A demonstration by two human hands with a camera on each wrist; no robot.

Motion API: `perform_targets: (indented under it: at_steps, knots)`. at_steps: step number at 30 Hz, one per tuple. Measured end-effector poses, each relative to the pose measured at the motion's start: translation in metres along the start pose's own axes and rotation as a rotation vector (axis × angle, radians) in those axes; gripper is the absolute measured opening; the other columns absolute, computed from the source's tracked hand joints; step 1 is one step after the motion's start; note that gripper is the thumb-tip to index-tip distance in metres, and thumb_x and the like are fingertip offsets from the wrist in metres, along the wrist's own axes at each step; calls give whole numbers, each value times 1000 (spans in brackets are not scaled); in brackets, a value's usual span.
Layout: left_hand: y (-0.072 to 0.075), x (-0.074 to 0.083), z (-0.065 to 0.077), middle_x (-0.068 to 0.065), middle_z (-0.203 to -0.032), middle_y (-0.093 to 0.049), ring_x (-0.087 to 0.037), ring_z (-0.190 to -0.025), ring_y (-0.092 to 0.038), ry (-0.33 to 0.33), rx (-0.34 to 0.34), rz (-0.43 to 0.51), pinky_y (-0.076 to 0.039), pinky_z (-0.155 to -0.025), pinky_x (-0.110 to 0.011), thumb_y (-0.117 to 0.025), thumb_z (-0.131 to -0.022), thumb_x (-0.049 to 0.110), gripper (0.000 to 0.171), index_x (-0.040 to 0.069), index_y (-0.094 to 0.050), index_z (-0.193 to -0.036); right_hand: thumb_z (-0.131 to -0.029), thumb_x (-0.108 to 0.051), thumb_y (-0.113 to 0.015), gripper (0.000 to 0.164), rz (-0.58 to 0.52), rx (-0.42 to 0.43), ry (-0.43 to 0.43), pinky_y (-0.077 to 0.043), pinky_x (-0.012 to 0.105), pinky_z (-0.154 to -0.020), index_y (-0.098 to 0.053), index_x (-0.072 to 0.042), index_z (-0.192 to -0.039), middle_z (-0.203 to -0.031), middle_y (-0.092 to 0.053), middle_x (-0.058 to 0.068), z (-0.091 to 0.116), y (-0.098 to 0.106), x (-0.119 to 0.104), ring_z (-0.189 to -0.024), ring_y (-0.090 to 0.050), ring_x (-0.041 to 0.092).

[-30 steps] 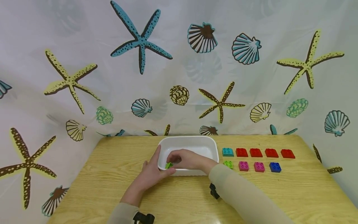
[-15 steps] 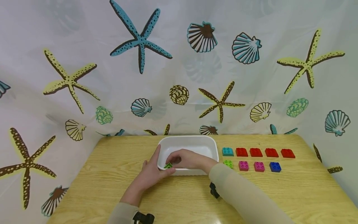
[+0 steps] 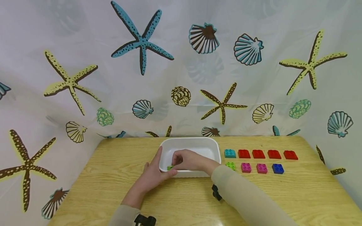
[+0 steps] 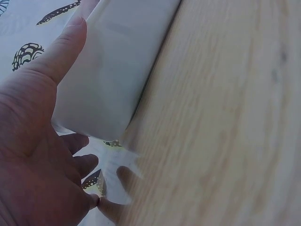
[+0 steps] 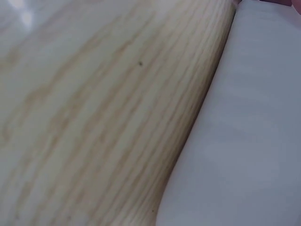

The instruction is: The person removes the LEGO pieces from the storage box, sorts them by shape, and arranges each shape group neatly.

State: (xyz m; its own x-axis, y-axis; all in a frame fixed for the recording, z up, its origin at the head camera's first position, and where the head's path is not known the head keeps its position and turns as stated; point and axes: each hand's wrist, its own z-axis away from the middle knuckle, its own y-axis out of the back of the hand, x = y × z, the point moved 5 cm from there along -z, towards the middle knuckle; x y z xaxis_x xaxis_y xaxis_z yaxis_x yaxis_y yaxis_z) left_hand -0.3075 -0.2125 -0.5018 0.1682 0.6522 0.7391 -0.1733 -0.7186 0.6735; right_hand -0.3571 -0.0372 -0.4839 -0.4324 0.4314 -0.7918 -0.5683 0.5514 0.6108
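Observation:
A white plastic bin point(image 3: 215, 157) stands at the back of the wooden table. My left hand point(image 3: 154, 174) holds its front left corner, thumb along the front rim and fingers at the left end. The left wrist view shows the thumb on the bin's wall point(image 4: 108, 70) and the other fingers bent at its end. My right hand point(image 3: 188, 160) reaches over the front rim into the bin, its fingers curled on a green toy building brick point(image 3: 170, 168). Part of that brick is hidden by the hands. The right wrist view mostly shows the bin's wall point(image 5: 235, 141).
Right of the bin, toy bricks lie in two rows. The back row has a turquoise brick point(image 3: 230, 153) and several red bricks point(image 3: 258, 154). In front are a lime brick point(image 3: 230, 166), pink bricks point(image 3: 246, 167) and a blue brick point(image 3: 278, 168). A patterned curtain point(image 3: 181, 69) hangs behind.
The green brick in the bin has turned from a tilted position to a more level one as the right fingers shift slightly. The left hand keeps its place on the bin.

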Motion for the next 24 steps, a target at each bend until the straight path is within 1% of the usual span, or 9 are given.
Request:
perform_targets:
  at_steps: [4,7,9,11,13,16,19,24]
  knots:
    - [0,-1,0,-20,-181,-20,-46,-160,-36,3,6,-7,7,-127,-77,-82,-96,62,130,8,3,-177,-100,-17,-86,16,-13,7,4,-55,26,-90,-73,-9,-103,-94,-74,-8,-1,0,1,-91,-67,5]
    - [0,-1,-1,-20,-181,-21,-46,-160,-35,2,11,-13,6,-126,-77,-82,-95,62,130,7,3,-177,-101,-20,-85,17,-14,4,-2,-55,26,-90,-76,-10,-112,-97,-74,-7,0,0,2,-91,-66,6]
    - [0,-1,-1,-21,-181,-21,-46,-161,-34,3,13,-18,6,-126,-78,-82,-95,63,131,7,3,-177,-102,-22,-83,21,-6,4,-10,-55,27,-91,-79,-10,-119,-99,-75,-8,0,1,2,-93,-67,6]
    - [0,-1,-1,-20,-181,-21,-46,-162,-33,5,13,-17,6,-126,-78,-82,-95,63,131,7,2,-177,-103,-27,-83,23,14,8,-27,-54,27,-93,-81,-13,-122,-103,-76,-10,2,2,2,-97,-67,4]
    - [0,-1,-1,-20,-181,-20,-46,-162,-32,9,12,-17,7,-126,-77,-83,-95,62,131,8,3,-177,-103,-30,-83,21,33,18,-40,-54,28,-94,-84,-17,-119,-106,-76,-13,2,3,1,-99,-67,4]
    - [0,0,-2,-20,-182,-19,-46,-162,-31,11,9,-8,8,-126,-77,-84,-95,59,130,8,3,-177,-102,-31,-84,13,55,50,-48,-54,29,-94,-85,-21,-110,-105,-75,-15,3,6,2,-99,-66,4]
    - [0,0,-2,-20,-182,-19,-46,-162,-32,11,10,0,8,-126,-77,-85,-95,57,129,8,2,-177,-103,-29,-82,9,69,78,-41,-55,30,-94,-83,-20,-105,-100,-76,-15,2,7,3,-97,-66,5]
    - [-1,0,-2,-21,-181,-20,-45,-162,-32,19,7,6,8,-126,-77,-85,-95,57,129,8,2,-177,-109,-26,-74,10,64,134,-45,-56,33,-94,-76,-16,-109,-101,-75,-9,4,12,4,-97,-68,7]
